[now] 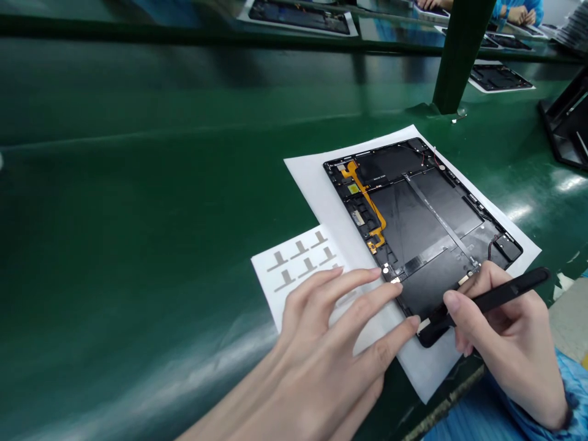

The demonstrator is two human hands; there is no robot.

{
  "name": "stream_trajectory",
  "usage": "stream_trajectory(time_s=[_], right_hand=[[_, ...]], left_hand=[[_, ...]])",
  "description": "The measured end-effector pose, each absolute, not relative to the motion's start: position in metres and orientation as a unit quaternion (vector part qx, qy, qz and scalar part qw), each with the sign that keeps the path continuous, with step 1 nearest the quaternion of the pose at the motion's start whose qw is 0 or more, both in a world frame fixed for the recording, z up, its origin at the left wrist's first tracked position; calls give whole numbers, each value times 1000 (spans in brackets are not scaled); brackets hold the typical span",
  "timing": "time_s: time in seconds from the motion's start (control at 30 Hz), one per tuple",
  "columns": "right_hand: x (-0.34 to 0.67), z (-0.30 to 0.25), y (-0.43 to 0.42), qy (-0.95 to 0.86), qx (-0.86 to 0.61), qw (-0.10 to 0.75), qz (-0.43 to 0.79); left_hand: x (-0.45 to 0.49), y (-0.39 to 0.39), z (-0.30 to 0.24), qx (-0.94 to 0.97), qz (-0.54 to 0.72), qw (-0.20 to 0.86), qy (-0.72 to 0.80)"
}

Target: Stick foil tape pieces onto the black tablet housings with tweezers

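1. Tablet housing (404, 226), one only, black and open-backed, lies flat on a white paper sheet (331, 196), right of middle and near the close edge of the green worktop (138, 214). One orange flex cable (367, 202) runs along its left side, and one thin silver strip (436, 214) crosses it diagonally.
2. Left hand (321, 331) is spread, its fingers (340, 288) resting on the housing's near edge and the paper around it.
3. Right hand (509, 331) pinches one pair of black tweezers (500, 295) like a pen, over the housing's near right corner. Its fingers hide exactly where the tips meet the housing.
4. Sticker sheet (294, 263), white, lies just left of the paper, partly under the left hand. Six grey T-shaped stickers (301, 248) show; the hand may hide more.
5. Beyond the far edge of the worktop, at least three more housings (498, 76) lie on white sheets, and two hands of a co-worker (519, 12) show at the top right. One green post (459, 55) rises beyond the paper, and one black stand (567, 119) sits at the right edge.
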State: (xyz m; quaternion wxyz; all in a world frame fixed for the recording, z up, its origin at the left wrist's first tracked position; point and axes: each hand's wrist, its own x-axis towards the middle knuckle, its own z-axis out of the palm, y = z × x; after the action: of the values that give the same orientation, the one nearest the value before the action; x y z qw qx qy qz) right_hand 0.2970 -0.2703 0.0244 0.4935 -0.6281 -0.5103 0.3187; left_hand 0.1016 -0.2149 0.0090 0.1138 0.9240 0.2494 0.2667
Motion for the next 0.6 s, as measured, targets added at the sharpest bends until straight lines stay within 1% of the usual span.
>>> stream_trajectory(time_s=[0.17, 0.37, 0.6], right_hand=[[297, 25, -270, -507, -610, 519, 319], [297, 26, -272, -505, -604, 520, 331], [283, 17, -280, -536, -570, 568, 256]], left_hand=[[100, -214, 11, 925, 264, 103, 252], [100, -216, 9, 923, 267, 109, 255], [104, -209, 11, 935, 257, 129, 206]])
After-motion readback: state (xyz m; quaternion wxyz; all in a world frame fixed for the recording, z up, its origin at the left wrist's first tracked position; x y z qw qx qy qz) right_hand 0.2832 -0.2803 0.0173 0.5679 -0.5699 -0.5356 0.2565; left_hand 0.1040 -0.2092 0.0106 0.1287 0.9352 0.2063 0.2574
